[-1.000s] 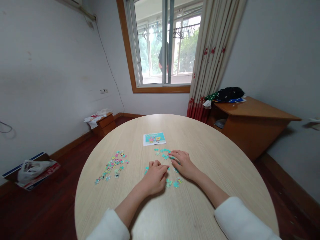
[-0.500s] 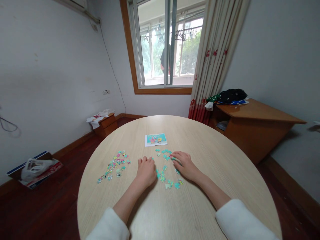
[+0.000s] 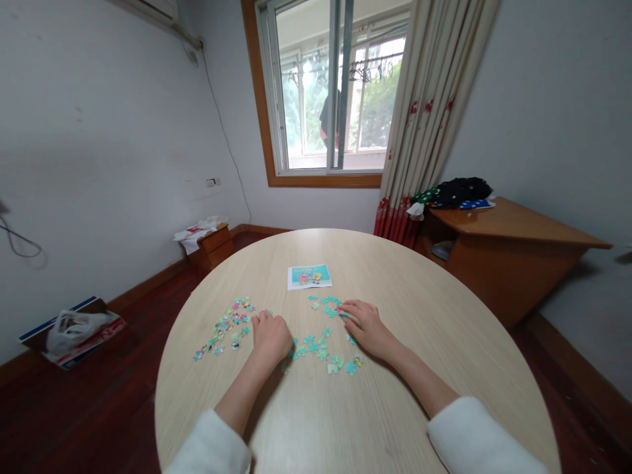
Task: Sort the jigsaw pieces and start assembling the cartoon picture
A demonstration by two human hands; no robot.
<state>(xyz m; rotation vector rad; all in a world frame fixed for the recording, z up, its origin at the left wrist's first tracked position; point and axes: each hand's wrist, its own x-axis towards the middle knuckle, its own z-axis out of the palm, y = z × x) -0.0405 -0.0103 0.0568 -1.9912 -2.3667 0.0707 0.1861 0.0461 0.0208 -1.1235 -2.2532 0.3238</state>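
My left hand (image 3: pixel 272 337) is closed, its fingers curled, just right of a heap of mixed puzzle pieces (image 3: pixel 232 319). A bit of teal puzzle piece (image 3: pixel 270 311) shows at its fingertips. Flat on the table lies my right hand (image 3: pixel 365 324), fingers stretched and a little apart. Its fingertips touch the right end of a small group of teal puzzle pieces (image 3: pixel 326 300). Between the hands, nearer to me, are loose teal puzzle pieces (image 3: pixel 311 342). A printed cartoon picture (image 3: pixel 310 276) lies beyond them.
Everything sits on a round wooden table (image 3: pixel 395 421). At the right stands a brown desk (image 3: pixel 523 224) with dark cloth (image 3: pixel 464 191) on it. A small cabinet (image 3: pixel 216 245) and a plastic bag (image 3: pixel 74 329) on a box are at the left. Curtain and window are ahead.
My left hand has moved left towards the mixed heap, uncovering more teal pieces behind it. The teal bit at its fingertips moved along. My right hand stays nearly where it was.
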